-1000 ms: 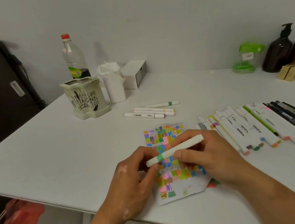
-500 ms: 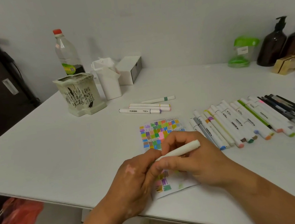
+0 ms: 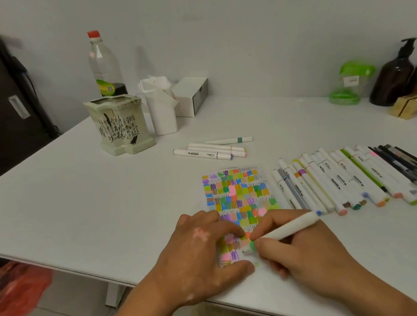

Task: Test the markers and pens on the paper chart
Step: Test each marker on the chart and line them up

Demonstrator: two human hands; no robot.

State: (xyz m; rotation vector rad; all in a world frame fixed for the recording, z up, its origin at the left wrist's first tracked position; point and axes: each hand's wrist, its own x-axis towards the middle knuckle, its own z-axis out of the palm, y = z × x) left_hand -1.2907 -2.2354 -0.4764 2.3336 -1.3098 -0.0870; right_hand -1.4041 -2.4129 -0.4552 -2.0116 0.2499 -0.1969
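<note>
The paper chart (image 3: 237, 191), covered with small coloured swatches, lies near the table's front edge. My left hand (image 3: 203, 257) rests palm down on its lower left part, fingers spread over the paper. My right hand (image 3: 298, 251) grips a white marker (image 3: 288, 229) with a green band like a pen; its tip touches the lower part of the chart. A row of several white markers (image 3: 335, 182) lies to the right of the chart, with several dark pens (image 3: 411, 168) beyond them. Several more markers (image 3: 212, 151) lie behind the chart.
A cracked ceramic pot (image 3: 119, 125), a plastic bottle (image 3: 106, 65), a white holder (image 3: 160, 106) and a small white box (image 3: 190, 95) stand at the back left. Two brown pump bottles (image 3: 395, 74) and a green container (image 3: 347, 85) stand at the back right.
The marker was held between both hands above the chart. My left hand has let go and dropped onto the paper, and my right hand has brought the tip down to the chart.
</note>
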